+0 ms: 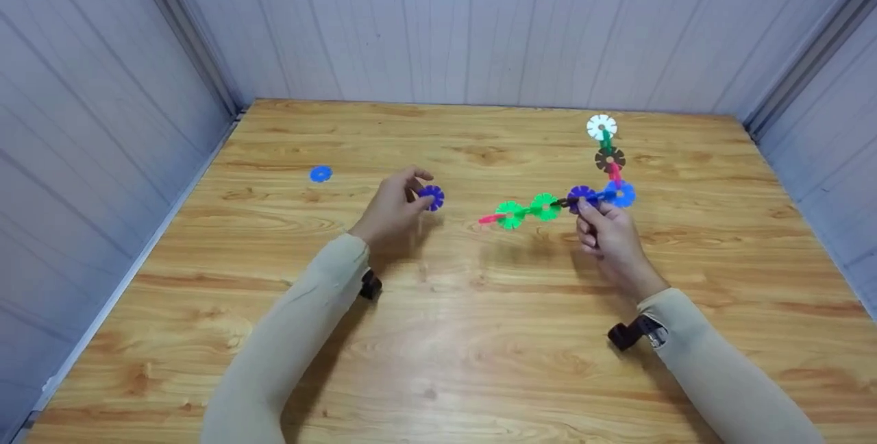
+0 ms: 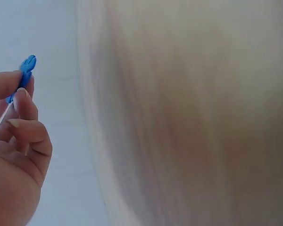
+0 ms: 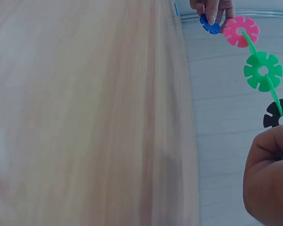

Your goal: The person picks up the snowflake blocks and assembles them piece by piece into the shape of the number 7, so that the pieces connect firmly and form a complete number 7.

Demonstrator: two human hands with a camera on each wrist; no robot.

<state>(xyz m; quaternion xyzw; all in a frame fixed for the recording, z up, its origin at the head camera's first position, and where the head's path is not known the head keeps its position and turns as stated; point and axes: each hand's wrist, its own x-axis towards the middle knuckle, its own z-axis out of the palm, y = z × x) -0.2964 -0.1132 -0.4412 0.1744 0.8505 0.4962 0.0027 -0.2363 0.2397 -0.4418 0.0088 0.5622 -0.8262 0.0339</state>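
Observation:
My left hand point(image 1: 397, 203) pinches a dark blue snowflake disc point(image 1: 434, 197) between thumb and fingers; the left wrist view shows this blue disc point(image 2: 28, 66) nearly edge-on. To the right, my right hand point(image 1: 613, 233) grips a chain of linked snowflake discs by its dark blue disc point(image 1: 581, 196). Leftward from there run a black disc point(image 3: 272, 113), green discs point(image 1: 510, 215) and a pink end disc point(image 3: 240, 32). Beyond the grip a blue disc point(image 1: 622, 194) leads up through pink, brown and green pieces to a white disc point(image 1: 601, 127). A gap separates the held disc from the pink end.
One loose blue snowflake disc point(image 1: 320, 174) lies on the wooden table point(image 1: 438, 362), left of my left hand. Pale panelled walls point(image 1: 425, 26) enclose the table at the back and both sides. A small black camera point(image 1: 623, 336) is strapped to my right wrist.

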